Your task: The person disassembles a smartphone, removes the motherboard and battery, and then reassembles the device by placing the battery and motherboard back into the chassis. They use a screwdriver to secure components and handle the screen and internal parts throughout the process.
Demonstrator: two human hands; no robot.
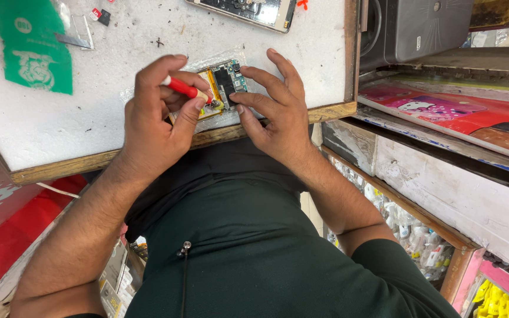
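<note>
Here, left hand (154,118) pinches a red screwdriver (185,89); right hand (278,112) steadies the circuit board (226,82).

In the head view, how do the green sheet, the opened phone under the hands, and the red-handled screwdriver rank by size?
1. Green sheet, clearly largest.
2. Opened phone, though the hands cover part of it.
3. Red-handled screwdriver, only a short stretch showing in the left hand.

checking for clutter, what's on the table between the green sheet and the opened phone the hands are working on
In the head view, mostly bare white tabletop lies between the green sheet and the opened phone, apart from the left hand, which holds a red-handled tool.
</note>
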